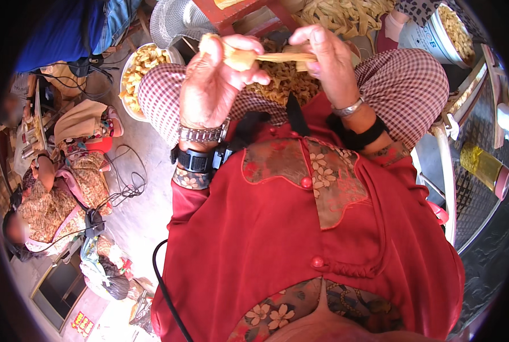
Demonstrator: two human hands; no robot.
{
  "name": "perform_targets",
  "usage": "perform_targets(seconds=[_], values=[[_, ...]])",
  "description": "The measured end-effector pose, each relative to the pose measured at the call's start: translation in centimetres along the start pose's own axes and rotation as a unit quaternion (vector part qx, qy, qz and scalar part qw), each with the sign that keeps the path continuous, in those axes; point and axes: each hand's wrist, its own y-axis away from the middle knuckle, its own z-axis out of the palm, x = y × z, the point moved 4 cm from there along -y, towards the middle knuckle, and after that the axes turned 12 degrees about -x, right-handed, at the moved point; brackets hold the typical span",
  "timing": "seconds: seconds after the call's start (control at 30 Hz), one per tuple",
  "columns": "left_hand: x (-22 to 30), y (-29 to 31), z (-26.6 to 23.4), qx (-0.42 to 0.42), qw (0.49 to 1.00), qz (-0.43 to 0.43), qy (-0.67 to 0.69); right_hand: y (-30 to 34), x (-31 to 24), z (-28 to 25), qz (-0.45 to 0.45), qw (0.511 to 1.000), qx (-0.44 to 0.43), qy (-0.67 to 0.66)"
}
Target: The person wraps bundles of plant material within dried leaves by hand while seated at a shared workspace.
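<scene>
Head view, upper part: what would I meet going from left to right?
Blue clothing, white tub, left hand, yellow strip, right hand, dark red shoe, white-and-blue bucket.

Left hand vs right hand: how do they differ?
The left hand holds the bunched part of a flat pale-yellow strip; the right hand holds its narrow part.
The left hand's wrist has a metal link band; the right hand's, a silver bangle.
Both hold that strip.
</scene>
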Motion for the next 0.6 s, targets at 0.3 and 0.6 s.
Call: perform_targets(seconds=[0.3, 0.6], values=[[-0.2, 1.2, -0.8, 0.125, 0.979, -0.047, -0.154, -0.6, -0.1, 1.0, -0.069, 0.972, -0.068, 0.213], [0.3, 2.6, -0.8, 0.175, 0.969, -0.060, -0.163, -0.3, -0.2, 2.4, -0.083, 0.950, -0.109, 0.279]])
